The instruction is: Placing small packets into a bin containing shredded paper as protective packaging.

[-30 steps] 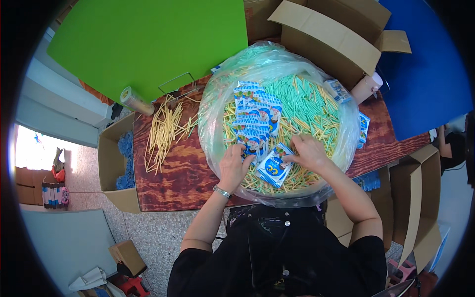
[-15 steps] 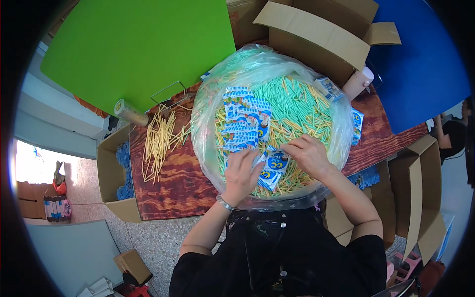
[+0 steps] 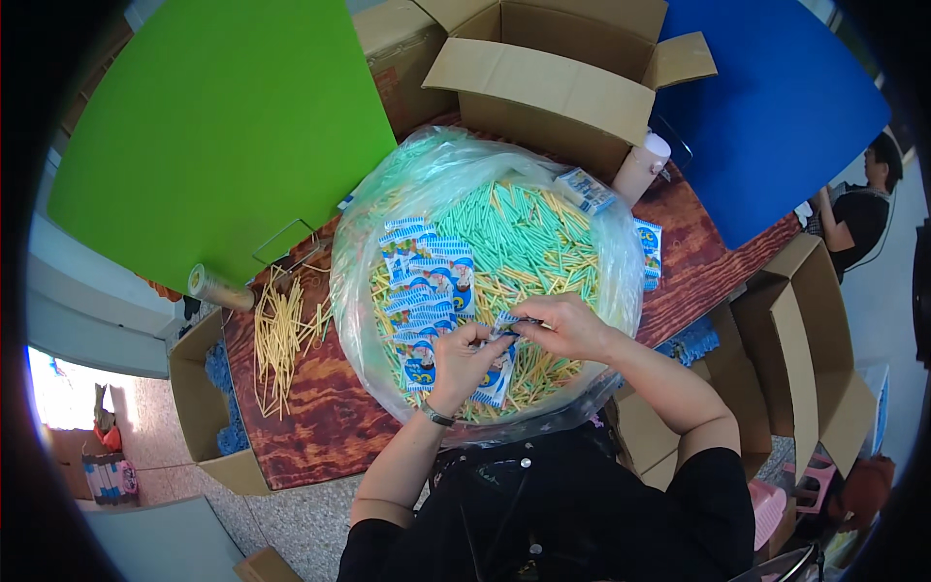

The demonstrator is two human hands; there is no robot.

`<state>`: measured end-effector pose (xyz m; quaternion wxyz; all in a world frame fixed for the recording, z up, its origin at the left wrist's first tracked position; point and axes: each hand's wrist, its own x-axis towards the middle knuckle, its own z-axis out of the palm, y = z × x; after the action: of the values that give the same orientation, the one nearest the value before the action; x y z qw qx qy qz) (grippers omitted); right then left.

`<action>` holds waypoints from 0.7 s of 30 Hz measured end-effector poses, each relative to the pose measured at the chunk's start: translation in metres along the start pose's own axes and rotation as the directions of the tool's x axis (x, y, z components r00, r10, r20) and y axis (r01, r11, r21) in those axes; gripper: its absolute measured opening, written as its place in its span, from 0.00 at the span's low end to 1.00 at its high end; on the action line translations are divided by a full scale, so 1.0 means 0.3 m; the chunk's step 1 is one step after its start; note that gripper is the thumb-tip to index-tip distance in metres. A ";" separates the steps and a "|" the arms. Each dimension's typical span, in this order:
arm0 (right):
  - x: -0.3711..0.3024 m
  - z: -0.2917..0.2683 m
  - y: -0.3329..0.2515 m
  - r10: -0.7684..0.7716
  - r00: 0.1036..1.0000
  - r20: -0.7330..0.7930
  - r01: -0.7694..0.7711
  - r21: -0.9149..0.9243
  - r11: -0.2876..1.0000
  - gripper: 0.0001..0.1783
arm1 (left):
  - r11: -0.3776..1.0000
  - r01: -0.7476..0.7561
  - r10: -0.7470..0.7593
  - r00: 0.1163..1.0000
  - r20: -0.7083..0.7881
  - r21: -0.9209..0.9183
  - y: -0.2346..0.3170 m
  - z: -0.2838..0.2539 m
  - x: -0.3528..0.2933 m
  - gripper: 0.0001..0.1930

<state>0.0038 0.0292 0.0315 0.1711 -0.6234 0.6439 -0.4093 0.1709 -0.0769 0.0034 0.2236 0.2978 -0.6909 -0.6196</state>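
Both of my hands meet over the near part of a large round heap of thin green and yellow sticks point(image 3: 514, 225). My left hand point(image 3: 462, 365) pinches one side of a small blue-and-white packet point(image 3: 502, 324), and my right hand point(image 3: 564, 328) has the other side between thumb and fingers. The fingers cover much of this packet. Below them another blue-and-white packet point(image 3: 497, 380) lies on the sticks. Several similar packets point(image 3: 433, 281) overlap in a row left of centre. Clear plastic sheeting point(image 3: 361, 335) wraps round the heap.
Loose yellow sticks point(image 3: 276, 339) and a clear cylinder point(image 3: 219, 288) lie on the red-brown table point(image 3: 310, 441) at left. An open carton point(image 3: 543, 82) and a pink bottle point(image 3: 642, 167) stand behind. Cartons flank the table. Another person point(image 3: 858, 209) is at far right.
The view has shifted, so the table sits lower and further left. My hands have come together; the packet held between them is now raised and tilted, where before it lay flatter.
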 end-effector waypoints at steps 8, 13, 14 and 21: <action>0.154 -0.207 0.426 0.422 0.895 -0.143 -0.403 -0.665 0.629 0.16 | 0.996 -0.061 0.061 0.998 0.003 0.071 -0.030 -0.017 0.020 0.19; 0.205 -0.176 0.499 0.563 0.804 -0.191 -0.502 -0.726 0.471 0.13 | 0.996 -0.045 0.047 0.999 -0.027 0.077 -0.028 -0.028 0.020 0.19; 0.213 -0.171 0.501 0.611 0.776 -0.155 -0.506 -0.732 0.457 0.14 | 0.998 -0.025 0.028 0.999 -0.037 0.063 -0.028 -0.033 0.016 0.18; 0.187 -0.206 0.446 0.605 0.789 -0.102 -0.436 -0.788 0.436 0.16 | 0.996 -0.057 0.061 0.996 -0.065 0.063 -0.034 -0.044 0.021 0.17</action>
<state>-0.1392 -0.0192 -0.0138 0.0645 -0.4394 0.8947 0.0477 0.1767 -0.0915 -0.0054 0.2558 0.3045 -0.7100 -0.5811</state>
